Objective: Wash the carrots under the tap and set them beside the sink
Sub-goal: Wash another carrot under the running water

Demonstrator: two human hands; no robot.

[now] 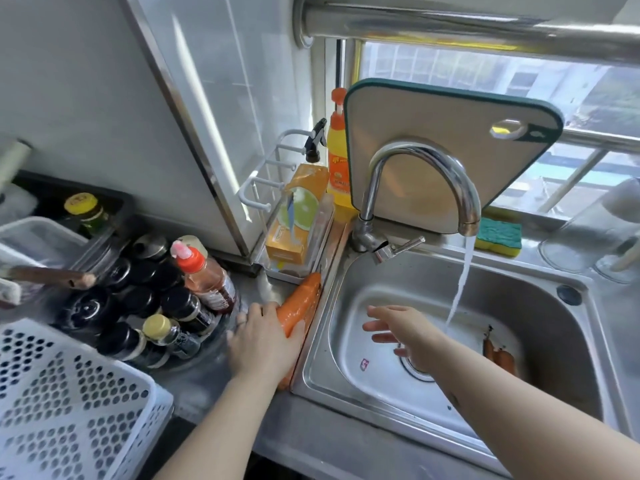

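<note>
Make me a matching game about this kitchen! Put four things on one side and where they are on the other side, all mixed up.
Things:
1. big carrot
2. small carrots
3. sponge
4. cutting board

Places:
a. leaning upright behind the tap
b. on the counter, held by the left hand
c. lying inside the sink
d. on the rim behind the sink

Pairs: 1-b, 2-c, 3-d, 4-a

carrot [300, 304] on counter [311, 441] left of sink [540, 306] | carrots [501, 357] in sink | board [433, 112] behind tap [426, 157]
</note>
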